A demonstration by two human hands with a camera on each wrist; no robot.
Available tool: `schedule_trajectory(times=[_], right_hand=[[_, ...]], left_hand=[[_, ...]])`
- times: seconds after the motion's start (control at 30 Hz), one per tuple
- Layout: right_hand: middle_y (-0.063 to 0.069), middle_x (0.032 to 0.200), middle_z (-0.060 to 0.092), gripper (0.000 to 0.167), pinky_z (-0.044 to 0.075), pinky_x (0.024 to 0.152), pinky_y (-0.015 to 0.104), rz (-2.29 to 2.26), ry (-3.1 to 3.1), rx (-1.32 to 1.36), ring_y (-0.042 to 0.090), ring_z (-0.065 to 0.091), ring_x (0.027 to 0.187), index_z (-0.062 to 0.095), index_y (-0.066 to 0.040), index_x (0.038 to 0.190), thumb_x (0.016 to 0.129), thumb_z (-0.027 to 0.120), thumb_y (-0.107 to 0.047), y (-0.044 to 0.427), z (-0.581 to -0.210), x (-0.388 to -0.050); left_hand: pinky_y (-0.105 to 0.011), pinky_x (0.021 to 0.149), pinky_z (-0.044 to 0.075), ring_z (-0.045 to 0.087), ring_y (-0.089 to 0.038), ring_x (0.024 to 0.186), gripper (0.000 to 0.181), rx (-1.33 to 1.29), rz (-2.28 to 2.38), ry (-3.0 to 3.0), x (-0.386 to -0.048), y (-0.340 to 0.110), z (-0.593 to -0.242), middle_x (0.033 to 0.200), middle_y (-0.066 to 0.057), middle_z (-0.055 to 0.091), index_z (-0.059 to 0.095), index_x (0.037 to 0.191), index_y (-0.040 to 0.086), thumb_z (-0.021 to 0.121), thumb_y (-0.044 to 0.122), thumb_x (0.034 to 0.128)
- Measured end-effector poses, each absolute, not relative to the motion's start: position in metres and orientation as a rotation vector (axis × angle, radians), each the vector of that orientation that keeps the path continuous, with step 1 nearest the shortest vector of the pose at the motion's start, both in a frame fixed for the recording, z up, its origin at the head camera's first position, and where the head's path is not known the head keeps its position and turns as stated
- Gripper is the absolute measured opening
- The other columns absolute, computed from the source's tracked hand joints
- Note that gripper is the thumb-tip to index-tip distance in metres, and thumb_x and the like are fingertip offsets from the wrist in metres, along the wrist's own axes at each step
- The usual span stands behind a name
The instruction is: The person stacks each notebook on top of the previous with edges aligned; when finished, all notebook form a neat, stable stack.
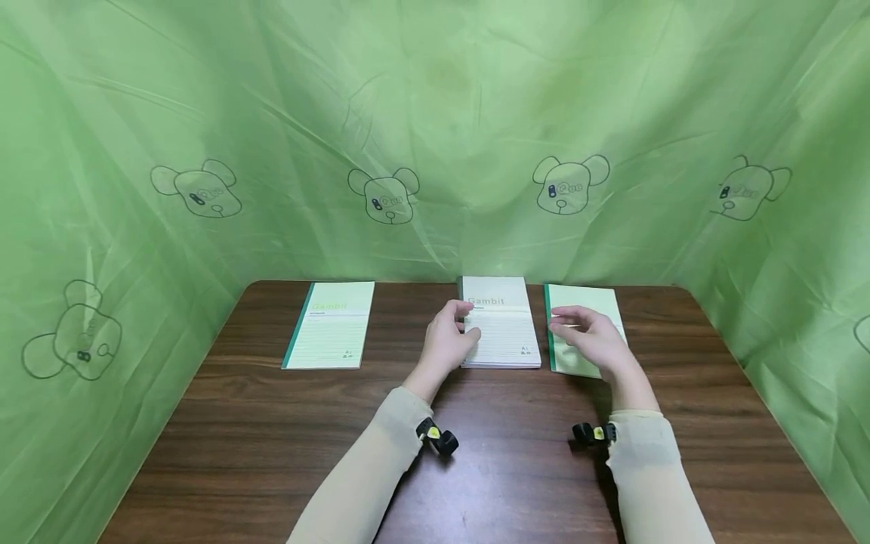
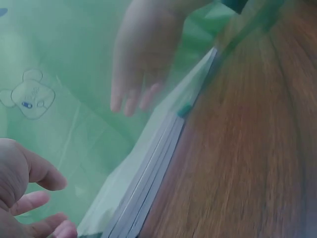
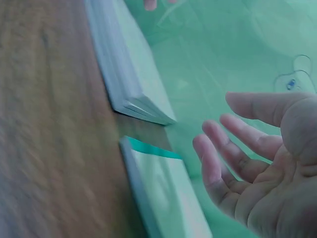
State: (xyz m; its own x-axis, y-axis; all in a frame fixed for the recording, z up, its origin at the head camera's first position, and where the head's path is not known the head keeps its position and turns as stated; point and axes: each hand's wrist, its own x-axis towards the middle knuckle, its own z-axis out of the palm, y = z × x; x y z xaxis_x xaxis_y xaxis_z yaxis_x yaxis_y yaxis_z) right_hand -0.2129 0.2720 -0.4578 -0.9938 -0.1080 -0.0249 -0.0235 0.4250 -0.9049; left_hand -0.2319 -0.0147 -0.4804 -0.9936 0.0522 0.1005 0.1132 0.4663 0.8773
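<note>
A stack of white notebooks [image 1: 503, 325] marked "Gambit" lies at the middle of the table's far side, its layered edges [image 2: 153, 173] showing in the left wrist view. My left hand [image 1: 448, 338] hovers at the stack's left edge, thumb and fingers apart with nothing between them. Over a pale green notebook [image 1: 574, 364] with a green spine, to the right of the stack, is my right hand [image 1: 596, 338]. Its fingers [image 3: 237, 153] are loosely bent and hold nothing; a space separates them from the notebook in the right wrist view.
Another pale green notebook [image 1: 329, 332] with a green spine lies to the left. The brown wooden table [image 1: 503, 468] reaches back to a green curtain [image 1: 469, 136] printed with bear heads, which surrounds the far side and both flanks.
</note>
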Motion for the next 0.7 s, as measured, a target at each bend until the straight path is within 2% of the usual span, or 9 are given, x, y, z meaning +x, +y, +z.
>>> schedule_trajectory(times=[0.17, 0.3, 0.37, 0.53, 0.57, 0.63, 0.67, 0.7], right_hand=[[0.029, 0.138, 0.067, 0.052, 0.056, 0.085, 0.022, -1.578, 2.669, -0.096, -0.002, 0.064, 0.101, 0.057, 0.007, 0.151, 0.109, 0.069, -0.021, 0.297, -0.452, -0.210], [0.024, 0.133, 0.068, 0.052, 0.057, 0.082, 0.022, -1.526, 2.730, -0.051, -0.004, 0.061, 0.097, 0.057, 0.008, 0.151, 0.110, 0.068, -0.023, 0.324, -0.453, -0.207], [0.017, 0.128, 0.070, 0.052, 0.057, 0.080, 0.021, -1.515, 2.759, -0.020, -0.005, 0.061, 0.095, 0.056, 0.009, 0.151, 0.110, 0.067, -0.022, 0.337, -0.454, -0.205], [-0.015, 0.112, 0.069, 0.051, 0.056, 0.078, 0.021, -1.553, 2.783, 0.056, -0.007, 0.061, 0.093, 0.057, 0.009, 0.149, 0.111, 0.067, -0.024, 0.364, -0.455, -0.199], [-0.017, 0.110, 0.068, 0.053, 0.056, 0.078, 0.022, -1.564, 2.782, 0.075, -0.007, 0.061, 0.093, 0.058, 0.009, 0.149, 0.110, 0.068, -0.026, 0.368, -0.456, -0.198], [-0.014, 0.114, 0.067, 0.056, 0.057, 0.079, 0.023, -1.550, 2.786, 0.121, -0.004, 0.062, 0.095, 0.058, 0.007, 0.150, 0.110, 0.068, -0.031, 0.376, -0.457, -0.195], [-0.007, 0.120, 0.068, 0.058, 0.057, 0.079, 0.024, -1.532, 2.789, 0.148, -0.001, 0.062, 0.096, 0.057, 0.006, 0.151, 0.110, 0.067, -0.034, 0.379, -0.458, -0.194], [-0.001, 0.127, 0.068, 0.060, 0.057, 0.080, 0.026, -1.506, 2.790, 0.179, 0.003, 0.064, 0.097, 0.056, 0.005, 0.153, 0.110, 0.067, -0.036, 0.381, -0.459, -0.193]], left_hand=[[-0.035, 0.089, 0.060, 0.076, -0.018, 0.097, 0.051, -0.202, -1.655, -2.621, -0.233, 0.006, -0.476, 0.131, -0.012, 0.076, 0.066, 0.140, 0.010, 0.075, 0.007, 0.0898], [-0.030, 0.087, 0.059, 0.074, -0.014, 0.095, 0.054, -0.266, -1.680, -2.663, -0.235, 0.032, -0.469, 0.134, -0.011, 0.074, 0.063, 0.144, 0.010, 0.075, 0.008, 0.0913], [-0.030, 0.089, 0.059, 0.074, -0.014, 0.098, 0.055, -0.300, -1.679, -2.698, -0.236, 0.046, -0.467, 0.136, -0.010, 0.073, 0.061, 0.147, 0.011, 0.076, 0.009, 0.0930], [-0.032, 0.096, 0.058, 0.073, -0.022, 0.116, 0.055, -0.386, -1.650, -2.789, -0.237, 0.079, -0.465, 0.140, -0.011, 0.071, 0.058, 0.149, 0.012, 0.075, 0.013, 0.0969], [-0.032, 0.097, 0.058, 0.072, -0.023, 0.119, 0.054, -0.401, -1.650, -2.800, -0.237, 0.085, -0.465, 0.140, -0.012, 0.071, 0.058, 0.149, 0.011, 0.075, 0.013, 0.0972], [-0.031, 0.097, 0.057, 0.071, -0.023, 0.121, 0.054, -0.411, -1.622, -2.837, -0.237, 0.096, -0.465, 0.139, -0.012, 0.071, 0.057, 0.149, 0.012, 0.075, 0.015, 0.0984], [-0.031, 0.095, 0.057, 0.070, -0.020, 0.118, 0.053, -0.412, -1.609, -2.853, -0.237, 0.101, -0.464, 0.138, -0.011, 0.071, 0.057, 0.149, 0.012, 0.075, 0.017, 0.0987], [-0.031, 0.091, 0.058, 0.072, -0.019, 0.108, 0.053, -0.417, -1.597, -2.867, -0.236, 0.106, -0.465, 0.130, -0.011, 0.073, 0.057, 0.149, 0.012, 0.075, 0.018, 0.0992]])
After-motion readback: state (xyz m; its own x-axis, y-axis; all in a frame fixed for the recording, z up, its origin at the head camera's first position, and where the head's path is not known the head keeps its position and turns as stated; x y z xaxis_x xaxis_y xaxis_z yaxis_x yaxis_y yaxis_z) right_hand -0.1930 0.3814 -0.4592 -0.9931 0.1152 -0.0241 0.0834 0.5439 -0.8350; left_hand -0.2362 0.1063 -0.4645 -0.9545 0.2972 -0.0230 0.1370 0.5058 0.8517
